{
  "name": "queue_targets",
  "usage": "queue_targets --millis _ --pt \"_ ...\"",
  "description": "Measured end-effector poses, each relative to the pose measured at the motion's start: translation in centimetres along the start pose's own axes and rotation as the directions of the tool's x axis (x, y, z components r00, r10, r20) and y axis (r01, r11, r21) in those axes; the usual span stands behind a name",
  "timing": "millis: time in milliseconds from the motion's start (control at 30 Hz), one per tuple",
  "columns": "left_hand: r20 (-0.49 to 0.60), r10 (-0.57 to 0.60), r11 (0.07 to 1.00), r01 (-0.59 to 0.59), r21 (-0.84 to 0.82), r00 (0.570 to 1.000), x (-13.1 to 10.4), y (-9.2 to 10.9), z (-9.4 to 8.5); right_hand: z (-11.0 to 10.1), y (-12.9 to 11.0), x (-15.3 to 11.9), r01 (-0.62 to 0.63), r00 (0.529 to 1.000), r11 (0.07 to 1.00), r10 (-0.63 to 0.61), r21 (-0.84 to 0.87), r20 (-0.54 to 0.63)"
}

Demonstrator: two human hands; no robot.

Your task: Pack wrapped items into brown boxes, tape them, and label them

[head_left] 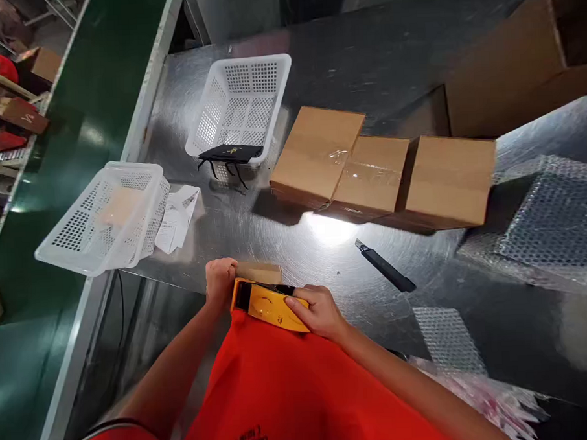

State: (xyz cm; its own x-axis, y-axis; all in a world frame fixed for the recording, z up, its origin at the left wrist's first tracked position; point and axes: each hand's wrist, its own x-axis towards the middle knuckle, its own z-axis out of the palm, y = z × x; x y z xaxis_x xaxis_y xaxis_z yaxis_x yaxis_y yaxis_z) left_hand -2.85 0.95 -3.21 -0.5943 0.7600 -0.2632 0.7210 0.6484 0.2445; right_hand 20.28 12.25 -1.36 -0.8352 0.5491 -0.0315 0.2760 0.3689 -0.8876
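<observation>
My left hand [220, 280] is closed at the left end of a small cardboard box [263, 272], close to my body at the table's near edge. My right hand [323, 311] grips a yellow tape dispenser [273, 309] by its right end, thumb on top. The dispenser lies against the near side of the box and covers most of it. A black utility knife [387, 266] rests on the metal table [294, 246] to the right, apart from both hands.
Three brown boxes [317, 155] stand in a row beyond my hands. White baskets [93, 251], [278, 84] and a paper slip [177, 218] are left; a black pouch [232, 154] lies on one basket's rim. Bubble wrap [556, 221] is right. A green conveyor [93, 92] runs left.
</observation>
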Motion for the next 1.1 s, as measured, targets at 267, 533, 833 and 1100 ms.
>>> queue_targets --millis 267,533,833,1100 --pt "-0.144 -0.041 0.980 0.068 0.185 0.989 -0.3 1.4 0.8 -0.5 -0.8 0.4 -0.092 0.988 0.995 0.095 -0.027 0.124" --pt "-0.083 -0.057 0.956 0.078 0.282 0.995 0.2 1.5 1.1 -2.8 -2.0 1.3 -0.276 0.909 0.958 0.285 -0.074 0.303" --pt "-0.084 -0.013 0.928 0.043 0.370 0.996 0.3 1.4 0.9 -6.7 7.2 -3.1 -0.247 0.944 0.967 0.227 0.057 0.239" --pt "-0.032 0.088 0.926 -0.070 0.371 0.996 0.7 1.4 -0.1 -3.6 10.8 -3.7 -0.174 0.977 0.971 0.150 0.163 0.151"
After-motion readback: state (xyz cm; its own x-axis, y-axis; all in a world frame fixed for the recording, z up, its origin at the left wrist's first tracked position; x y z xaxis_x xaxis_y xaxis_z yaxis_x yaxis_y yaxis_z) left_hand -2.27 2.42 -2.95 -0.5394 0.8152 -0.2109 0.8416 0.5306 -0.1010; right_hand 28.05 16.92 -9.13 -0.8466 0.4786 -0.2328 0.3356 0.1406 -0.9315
